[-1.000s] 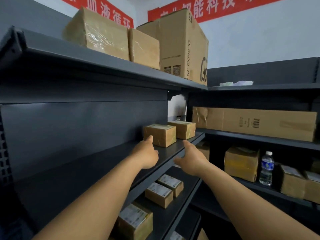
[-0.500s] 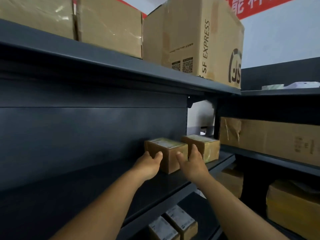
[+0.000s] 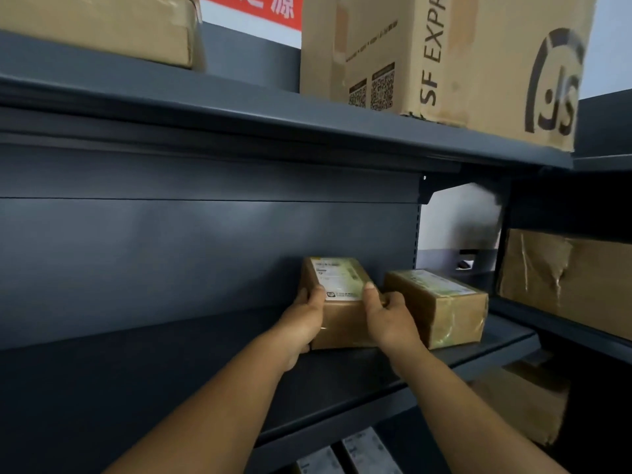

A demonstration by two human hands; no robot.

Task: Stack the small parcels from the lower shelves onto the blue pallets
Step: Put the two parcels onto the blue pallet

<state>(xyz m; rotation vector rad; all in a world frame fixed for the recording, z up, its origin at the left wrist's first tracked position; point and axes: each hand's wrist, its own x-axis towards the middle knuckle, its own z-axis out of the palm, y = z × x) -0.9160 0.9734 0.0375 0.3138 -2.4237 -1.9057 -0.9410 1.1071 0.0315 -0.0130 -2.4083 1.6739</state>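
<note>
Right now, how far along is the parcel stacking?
Nothing shows as done: no pallet is in view, so stacked parcels cannot be counted. In hand: the left hand and right hand grip the left parcel from both sides on the shelf. Left: the right parcel beside it, plus labelled parcels on the shelf below.

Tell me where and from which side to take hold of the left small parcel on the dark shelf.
Grip the left parcel by its two short side faces, coming in from the front, as the left hand and right hand do now. Its labelled top faces up, the second parcel sits just to its right with a narrow gap, and the shelf front is open.
</note>
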